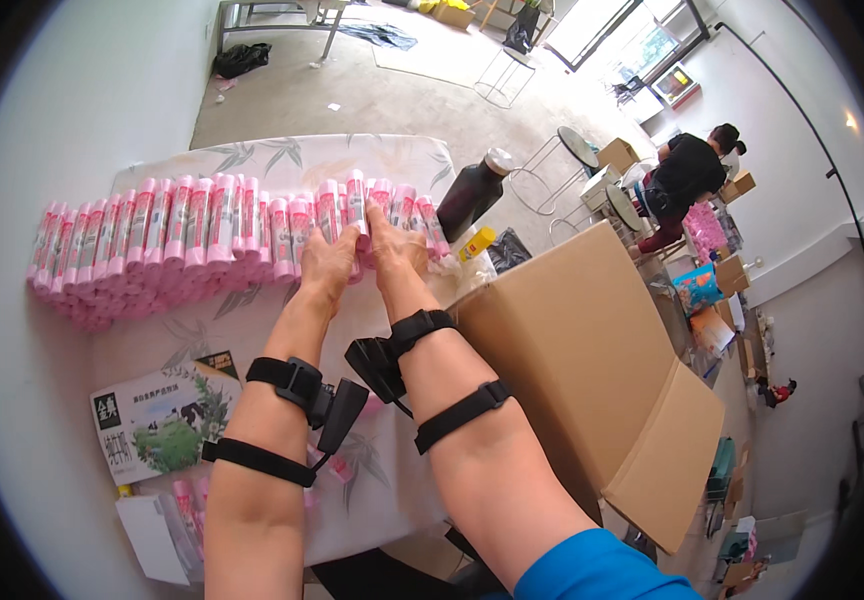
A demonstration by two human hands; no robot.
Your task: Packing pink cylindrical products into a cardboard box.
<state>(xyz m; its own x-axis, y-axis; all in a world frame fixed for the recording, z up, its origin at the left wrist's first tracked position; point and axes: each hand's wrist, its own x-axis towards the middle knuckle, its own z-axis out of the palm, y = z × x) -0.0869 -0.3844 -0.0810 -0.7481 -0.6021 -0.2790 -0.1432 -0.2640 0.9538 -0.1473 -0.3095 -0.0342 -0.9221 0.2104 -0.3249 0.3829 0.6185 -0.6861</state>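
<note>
Tricky spot to read: the left hand [329, 265] and right hand [399, 242] have their fingers partly buried in the row of pink rolls [192, 225]. They're bent in toward each other, tips partly hidden, so whether they're gripping or only touching, I cannot tell. The lower rolls disappear beneath the top layer, and the box [562, 350] covers part of the table's right side. Smooth, shiny cylinders, these, with grey panels on pink wrap, lying on a pale cloth [362, 322] printed with leaves. The box is plain brown cardboard, one flap folded outward; the bottle [472, 195] is dark and round-shouldered. And one roll [356, 195] sits right between the hands, left fingertips at its lower end, right fingers just beside it.
</note>
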